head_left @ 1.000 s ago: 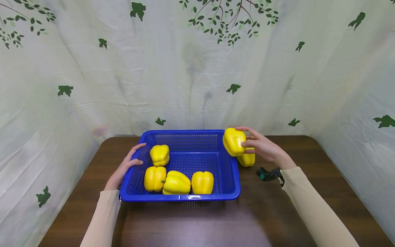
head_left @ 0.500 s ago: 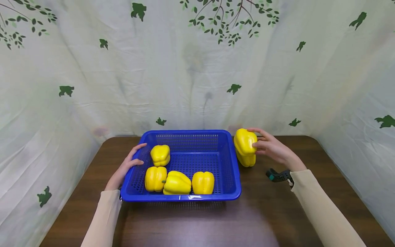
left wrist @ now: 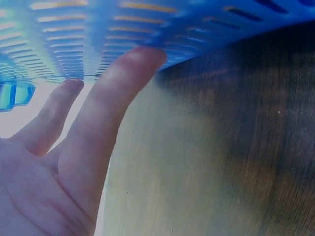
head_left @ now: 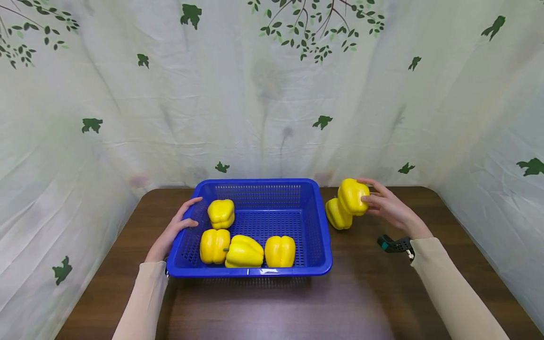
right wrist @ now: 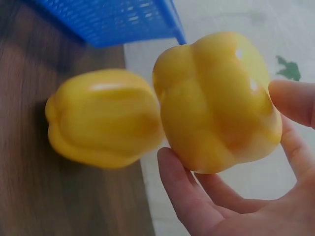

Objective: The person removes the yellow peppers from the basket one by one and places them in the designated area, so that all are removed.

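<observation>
Beside blue basket [head_left: 272,221], right hand [head_left: 390,206] grips glossy, lobed yellow pepper [head_left: 352,196]; left hand [head_left: 171,230] touches basket, seemingly unclenched.

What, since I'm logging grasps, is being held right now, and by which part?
The right hand holds a yellow pepper by its rounded sides, mostly away from the blue basket. The left hand rests on the basket's left side.
</observation>
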`<state>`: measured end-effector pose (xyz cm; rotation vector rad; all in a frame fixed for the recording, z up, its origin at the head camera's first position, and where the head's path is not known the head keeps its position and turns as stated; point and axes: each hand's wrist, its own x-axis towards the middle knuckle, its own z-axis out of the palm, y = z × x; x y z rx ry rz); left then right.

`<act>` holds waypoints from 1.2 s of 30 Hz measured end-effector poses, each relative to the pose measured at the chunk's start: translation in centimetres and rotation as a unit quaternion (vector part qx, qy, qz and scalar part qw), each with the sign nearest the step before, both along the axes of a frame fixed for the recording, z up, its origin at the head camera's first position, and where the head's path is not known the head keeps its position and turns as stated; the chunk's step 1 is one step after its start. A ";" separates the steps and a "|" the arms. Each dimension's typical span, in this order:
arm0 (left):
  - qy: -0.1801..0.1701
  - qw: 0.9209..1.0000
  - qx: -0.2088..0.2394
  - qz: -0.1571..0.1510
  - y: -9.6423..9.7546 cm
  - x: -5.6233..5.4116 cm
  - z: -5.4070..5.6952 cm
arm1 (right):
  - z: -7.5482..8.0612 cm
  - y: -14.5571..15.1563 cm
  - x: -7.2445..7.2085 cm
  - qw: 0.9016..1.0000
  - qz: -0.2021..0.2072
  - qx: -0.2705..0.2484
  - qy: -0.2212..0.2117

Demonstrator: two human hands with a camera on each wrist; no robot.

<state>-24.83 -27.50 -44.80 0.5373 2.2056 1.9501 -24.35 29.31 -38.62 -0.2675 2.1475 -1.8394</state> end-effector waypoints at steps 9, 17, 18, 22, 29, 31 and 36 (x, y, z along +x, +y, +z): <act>-0.073 0.997 -0.038 0.007 0.1 1.0 0.6 | -1.0 1.4 0.0 1.000 -0.031 -0.003 0.005; -0.075 0.997 -0.036 0.006 0.0 1.0 0.6 | -2.0 2.4 -0.4 0.998 -0.059 0.005 -0.003; -0.075 0.997 -0.035 0.005 0.0 1.0 0.6 | -2.1 2.5 -0.5 0.998 -0.060 0.007 -0.005; -0.073 0.997 -0.033 0.004 0.0 0.9 0.5 | -2.8 3.0 -0.6 0.998 -0.064 0.012 -0.013; -0.044 0.999 -0.015 0.000 0.1 0.6 0.3 | -4.4 3.3 -0.7 0.997 -0.064 0.032 -0.016; -0.040 0.999 -0.014 0.001 0.1 0.5 0.2 | -4.9 3.4 -0.7 0.997 -0.063 0.042 -0.016; -0.010 1.000 -0.001 -0.003 0.0 0.2 0.0 | -5.8 3.4 -0.5 0.996 -0.060 0.058 -0.016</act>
